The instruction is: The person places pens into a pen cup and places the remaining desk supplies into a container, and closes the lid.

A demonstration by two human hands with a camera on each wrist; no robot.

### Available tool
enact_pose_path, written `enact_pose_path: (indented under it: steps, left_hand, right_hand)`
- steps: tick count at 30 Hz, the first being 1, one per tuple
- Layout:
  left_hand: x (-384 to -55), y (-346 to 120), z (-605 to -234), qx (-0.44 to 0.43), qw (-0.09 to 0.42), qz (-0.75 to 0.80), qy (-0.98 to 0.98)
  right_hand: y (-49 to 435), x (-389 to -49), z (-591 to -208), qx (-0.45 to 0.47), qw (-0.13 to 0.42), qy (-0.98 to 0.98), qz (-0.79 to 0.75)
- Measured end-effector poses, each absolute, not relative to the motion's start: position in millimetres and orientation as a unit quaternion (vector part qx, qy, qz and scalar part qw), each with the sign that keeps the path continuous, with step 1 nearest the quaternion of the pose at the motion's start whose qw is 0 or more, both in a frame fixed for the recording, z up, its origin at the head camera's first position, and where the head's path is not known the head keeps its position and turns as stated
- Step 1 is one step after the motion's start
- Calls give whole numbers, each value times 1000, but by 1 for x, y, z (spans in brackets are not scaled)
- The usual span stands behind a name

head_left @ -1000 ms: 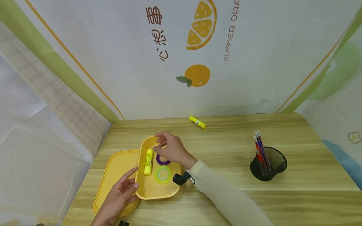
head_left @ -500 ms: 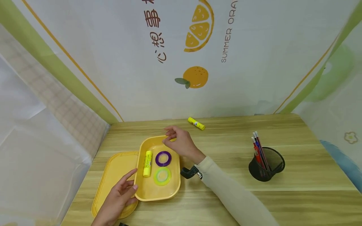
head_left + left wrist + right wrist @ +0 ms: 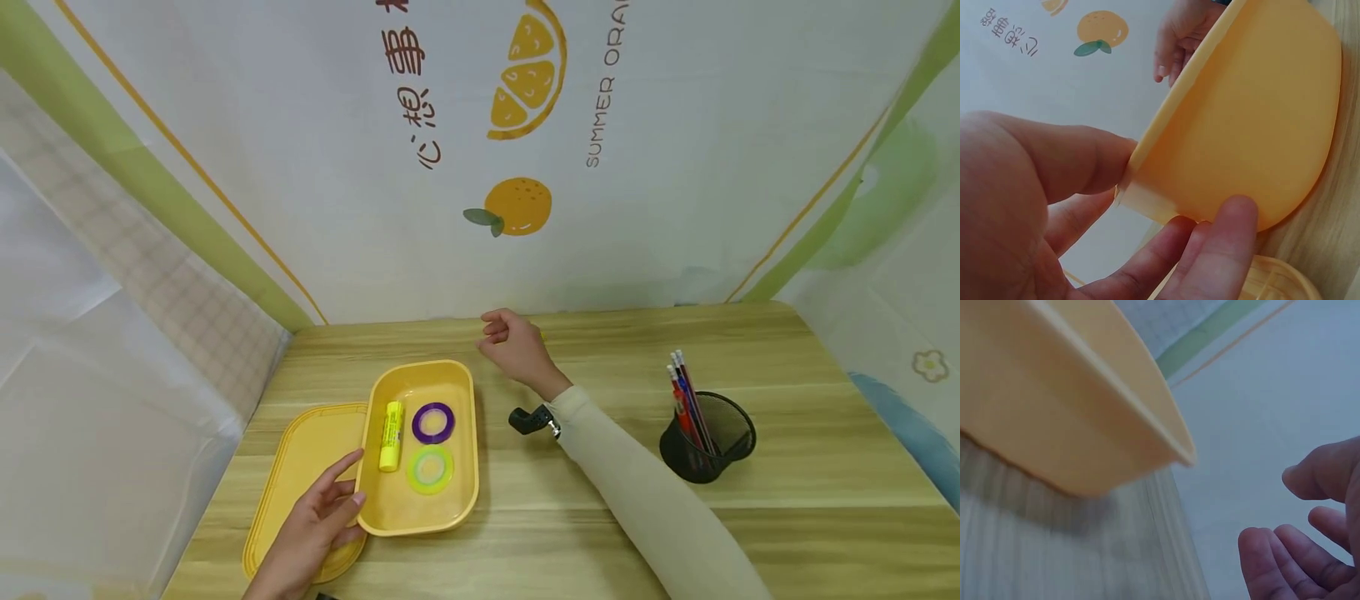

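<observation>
In the head view a yellow plastic box (image 3: 418, 517) holds a yellow glue stick (image 3: 391, 436), a purple tape roll (image 3: 433, 423) and a lime-green tape roll (image 3: 431, 468). My left hand (image 3: 311, 521) rests its fingertips and thumb against the box's left wall; the left wrist view has them on its outer side. My right hand (image 3: 517, 346), loosely curled and holding nothing, is past the box's far right corner. Behind it, a second glue stick (image 3: 543, 335) is almost wholly hidden. The right wrist view gives a gap between my right hand (image 3: 1310, 550) and the box (image 3: 1072, 412).
A yellow lid (image 3: 303, 450) lies left of the box, partly beneath my left hand. On the right, a black mesh pen cup (image 3: 705, 442) holds several pencils (image 3: 690, 400). A white printed cloth (image 3: 637, 233) hangs along the table's back edge.
My right hand has come up out of the box and moved right and away, now covering most of the far glue stick. The purple tape roll is fully uncovered. My left hand stays put.
</observation>
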State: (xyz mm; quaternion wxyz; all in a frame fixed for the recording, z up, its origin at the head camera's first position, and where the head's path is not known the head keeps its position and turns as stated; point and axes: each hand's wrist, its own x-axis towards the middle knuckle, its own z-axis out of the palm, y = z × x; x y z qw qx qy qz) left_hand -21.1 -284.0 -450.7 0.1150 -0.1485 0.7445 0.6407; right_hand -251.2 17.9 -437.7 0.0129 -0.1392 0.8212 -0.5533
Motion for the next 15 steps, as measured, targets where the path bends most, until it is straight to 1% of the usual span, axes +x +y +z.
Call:
enact_pose_path:
  steps: [15]
  left_hand:
    - [-20,-283,-449,-148,110,647,740]
  right_hand:
    - [46,-282,-454,-105,-19,825,-555]
